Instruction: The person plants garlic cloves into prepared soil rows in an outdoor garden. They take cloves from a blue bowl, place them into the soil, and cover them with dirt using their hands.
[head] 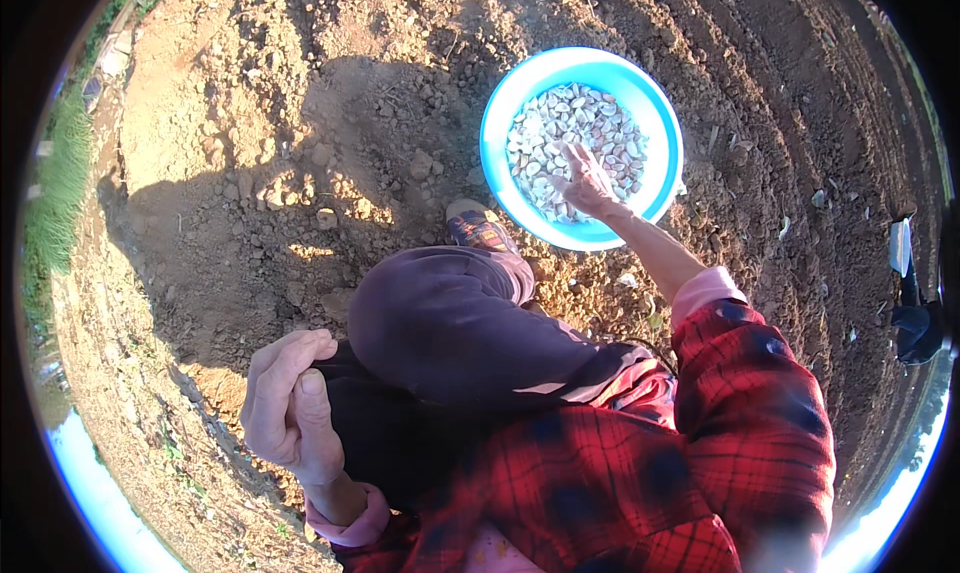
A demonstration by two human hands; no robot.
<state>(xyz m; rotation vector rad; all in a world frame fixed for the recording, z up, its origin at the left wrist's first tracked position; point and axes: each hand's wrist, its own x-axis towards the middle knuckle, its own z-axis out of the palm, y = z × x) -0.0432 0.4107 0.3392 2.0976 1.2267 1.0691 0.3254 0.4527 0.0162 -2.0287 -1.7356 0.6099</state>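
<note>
A blue plastic basin (666, 115) stands on the soil in front of me, holding many pale garlic cloves (551, 122). My right hand (589, 186) reaches into the basin over the cloves, palm down, fingers spread. Its fingertips are at or just above the cloves; whether they touch cannot be made out. My left hand (289, 408) is raised beside my bent knee, its fingers loosely curled with a gap to the thumb. Nothing shows between them, though part of the palm is hidden.
Loose, cloddy soil (390, 137) surrounds me, with furrows (787, 122) running along the right. My bent leg (450, 325) and patterned shoe (484, 229) are close below the basin. At the far right are a pale container (900, 246) and a dark object (919, 329). Green plants (56, 190) line the left.
</note>
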